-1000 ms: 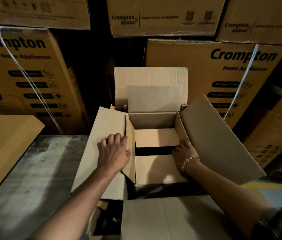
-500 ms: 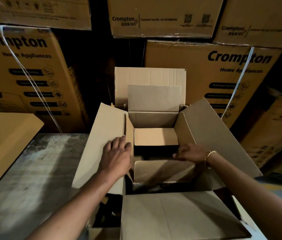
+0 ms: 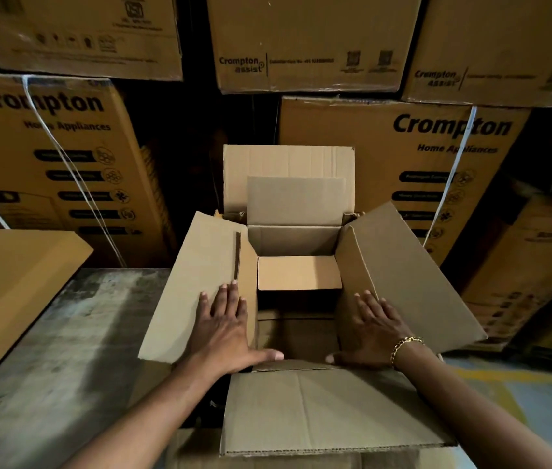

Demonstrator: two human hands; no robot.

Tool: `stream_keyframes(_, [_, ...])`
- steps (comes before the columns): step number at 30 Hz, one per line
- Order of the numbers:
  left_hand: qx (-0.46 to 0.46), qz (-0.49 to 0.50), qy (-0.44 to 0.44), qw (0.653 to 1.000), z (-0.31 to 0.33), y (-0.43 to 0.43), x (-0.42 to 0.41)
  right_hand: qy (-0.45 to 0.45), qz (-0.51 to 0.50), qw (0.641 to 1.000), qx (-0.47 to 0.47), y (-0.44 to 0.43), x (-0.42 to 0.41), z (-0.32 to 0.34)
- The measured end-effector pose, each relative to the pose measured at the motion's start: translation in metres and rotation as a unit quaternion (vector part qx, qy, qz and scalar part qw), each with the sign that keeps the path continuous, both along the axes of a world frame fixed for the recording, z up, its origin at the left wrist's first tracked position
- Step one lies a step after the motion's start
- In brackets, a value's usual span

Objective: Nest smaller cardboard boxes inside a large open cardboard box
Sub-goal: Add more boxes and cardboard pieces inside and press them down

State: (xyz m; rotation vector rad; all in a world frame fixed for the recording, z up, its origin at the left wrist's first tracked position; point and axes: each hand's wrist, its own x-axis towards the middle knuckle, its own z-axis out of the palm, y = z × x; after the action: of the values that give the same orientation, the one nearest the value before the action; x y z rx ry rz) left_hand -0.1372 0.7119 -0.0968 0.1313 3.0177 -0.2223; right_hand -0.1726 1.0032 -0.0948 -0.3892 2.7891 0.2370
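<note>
Far left at 9 o'clock: a plain cardboard slab (image 3: 14, 286) lies over the grey worktop (image 3: 64, 350), not in play. Your left hand (image 3: 225, 328) is flat on the left flap (image 3: 193, 286) of the large open box (image 3: 328, 407), fingers spread, thumb hooked across the near rim toward 3 o'clock; grip is open, pressing rather than holding. Centre: a smaller box (image 3: 296, 238) already sits nested inside the large one, its own flaps up, back flap standing at 12 o'clock. Inside it, one bottom flap (image 3: 299, 272) is folded across at the far side; below that the interior is dark, contents not readable. Your right hand (image 3: 374, 330) at 3 o'clock is also flat and open, palm on the right flap (image 3: 409, 282), thumb on the near rim. Step looks like spreading the flaps to seat the inner box. Judgement: nesting partly done. Next move needs both flaps kept out of the way and the next smaller box fetched and dropped square into the centre cavity. Printed cartons (image 3: 403, 157) stacked behind at 12 o'clock, untouched.
</note>
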Motion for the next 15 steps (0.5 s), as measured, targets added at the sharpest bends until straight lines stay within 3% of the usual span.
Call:
stream_keyframes(5, [-0.014,0.004,0.002,1.0,-0.002,0.001,0.007,-0.013,0.005,1.0,-0.024,0.0,0.004,0.003])
stream_keyframes(11, [-0.007,0.007,-0.009,1.0,-0.006,0.003,0.008,-0.034,0.037,0.997,0.052,-0.01,-0.002,0.009])
stream_keyframes(15, [0.006,0.006,0.007,1.0,-0.007,0.003,0.01,-0.132,0.031,0.984,0.114,-0.038,-0.031,0.017])
